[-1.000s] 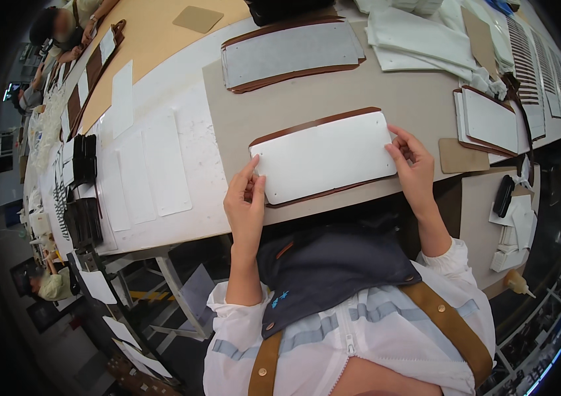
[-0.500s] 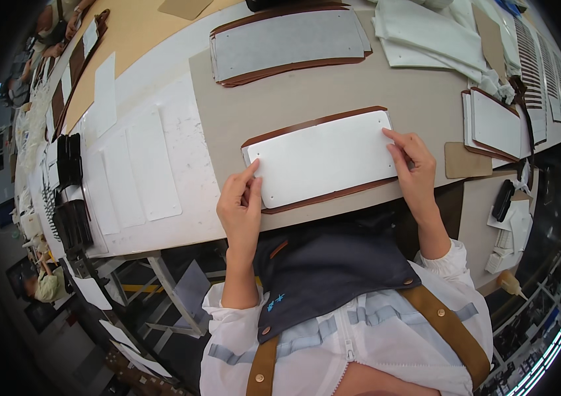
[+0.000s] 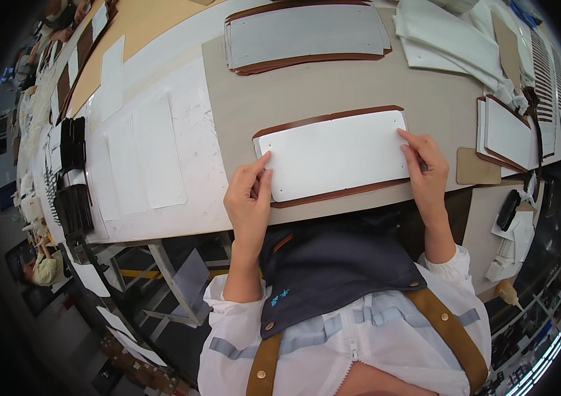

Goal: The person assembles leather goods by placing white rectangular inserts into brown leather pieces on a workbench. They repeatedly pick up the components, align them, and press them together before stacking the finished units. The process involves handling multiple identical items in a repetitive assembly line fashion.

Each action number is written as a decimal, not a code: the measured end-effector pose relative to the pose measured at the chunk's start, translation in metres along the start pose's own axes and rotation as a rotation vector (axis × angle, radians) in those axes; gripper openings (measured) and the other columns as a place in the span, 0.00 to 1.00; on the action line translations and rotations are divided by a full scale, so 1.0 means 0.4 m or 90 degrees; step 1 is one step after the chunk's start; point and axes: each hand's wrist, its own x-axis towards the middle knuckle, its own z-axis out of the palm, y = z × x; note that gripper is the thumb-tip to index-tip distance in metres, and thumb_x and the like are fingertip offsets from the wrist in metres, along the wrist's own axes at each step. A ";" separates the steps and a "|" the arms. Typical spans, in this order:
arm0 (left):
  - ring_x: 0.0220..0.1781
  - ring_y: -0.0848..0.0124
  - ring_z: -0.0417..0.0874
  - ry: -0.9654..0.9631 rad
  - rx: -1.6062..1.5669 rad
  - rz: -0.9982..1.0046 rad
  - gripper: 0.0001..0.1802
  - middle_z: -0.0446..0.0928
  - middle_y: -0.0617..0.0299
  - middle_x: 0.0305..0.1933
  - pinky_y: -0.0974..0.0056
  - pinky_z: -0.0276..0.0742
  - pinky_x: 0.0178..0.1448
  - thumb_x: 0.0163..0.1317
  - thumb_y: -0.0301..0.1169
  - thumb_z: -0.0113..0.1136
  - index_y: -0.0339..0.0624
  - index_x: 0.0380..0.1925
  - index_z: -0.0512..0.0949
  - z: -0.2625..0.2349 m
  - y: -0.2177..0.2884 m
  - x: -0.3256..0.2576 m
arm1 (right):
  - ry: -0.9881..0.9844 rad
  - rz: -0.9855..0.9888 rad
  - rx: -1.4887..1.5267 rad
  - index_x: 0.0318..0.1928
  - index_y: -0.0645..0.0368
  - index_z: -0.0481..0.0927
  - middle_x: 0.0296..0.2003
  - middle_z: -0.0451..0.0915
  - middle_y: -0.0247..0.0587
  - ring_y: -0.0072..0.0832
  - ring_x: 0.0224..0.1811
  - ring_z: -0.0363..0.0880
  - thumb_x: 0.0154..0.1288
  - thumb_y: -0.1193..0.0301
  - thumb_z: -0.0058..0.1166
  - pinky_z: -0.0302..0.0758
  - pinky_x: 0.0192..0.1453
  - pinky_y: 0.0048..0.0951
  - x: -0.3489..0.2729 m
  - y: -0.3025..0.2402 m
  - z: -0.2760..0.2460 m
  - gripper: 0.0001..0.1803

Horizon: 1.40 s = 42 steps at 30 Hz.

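In front of me lies a white rectangular panel (image 3: 336, 156) with rounded corners and small holes near its ends. Brown leather (image 3: 327, 119) shows beneath it along the far and near long edges. My left hand (image 3: 249, 189) pinches the panel's left end between thumb and index finger. At the right end, the thumb and fingers of my right hand (image 3: 427, 165) close on the panel's edge in the same way. The undersides of both ends are hidden.
Beyond, a stack of grey panels with brown edges (image 3: 307, 36) lies on the beige mat (image 3: 241, 99). White cloth (image 3: 449, 43), brown-edged panels (image 3: 508, 135) and a tan piece (image 3: 478, 165) are at right. White sheets (image 3: 162, 155) and dark folded pieces (image 3: 72, 208) lie left.
The whole scene has shifted slightly to the right in view. Both hands keep their hold at the panel's ends, and the panel sits nearly the same over the leather.
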 end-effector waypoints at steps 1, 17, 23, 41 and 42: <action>0.27 0.80 0.66 0.000 0.001 0.001 0.17 0.73 0.67 0.31 0.73 0.66 0.32 0.67 0.22 0.64 0.43 0.55 0.86 0.001 0.000 0.000 | 0.001 -0.007 0.001 0.54 0.57 0.87 0.34 0.78 0.34 0.22 0.32 0.72 0.69 0.81 0.58 0.68 0.35 0.23 0.000 0.002 0.002 0.16; 0.27 0.80 0.67 -0.010 0.010 -0.015 0.16 0.75 0.67 0.32 0.73 0.66 0.32 0.67 0.22 0.64 0.43 0.54 0.86 0.002 -0.002 0.005 | 0.017 -0.051 -0.030 0.53 0.56 0.87 0.31 0.76 0.35 0.22 0.28 0.70 0.68 0.81 0.59 0.67 0.32 0.25 0.001 0.012 0.006 0.15; 0.28 0.80 0.68 -0.011 0.038 0.003 0.16 0.75 0.67 0.32 0.73 0.65 0.32 0.66 0.21 0.64 0.43 0.54 0.87 0.000 0.004 0.008 | 0.011 -0.051 -0.039 0.51 0.58 0.87 0.31 0.76 0.37 0.25 0.25 0.71 0.67 0.83 0.59 0.69 0.30 0.27 0.003 0.001 0.005 0.15; 0.29 0.81 0.68 -0.011 0.019 -0.011 0.17 0.74 0.68 0.31 0.73 0.64 0.34 0.67 0.21 0.63 0.42 0.54 0.86 -0.001 0.011 0.006 | -0.001 -0.050 -0.049 0.50 0.59 0.86 0.30 0.76 0.39 0.29 0.26 0.72 0.65 0.84 0.60 0.71 0.31 0.29 0.005 -0.001 0.000 0.15; 0.29 0.81 0.67 -0.010 0.018 -0.009 0.17 0.74 0.68 0.31 0.73 0.64 0.34 0.67 0.21 0.64 0.42 0.54 0.86 -0.001 0.009 0.005 | -0.002 -0.045 -0.049 0.50 0.59 0.86 0.31 0.76 0.39 0.29 0.26 0.72 0.65 0.84 0.59 0.71 0.31 0.28 0.004 -0.002 0.000 0.15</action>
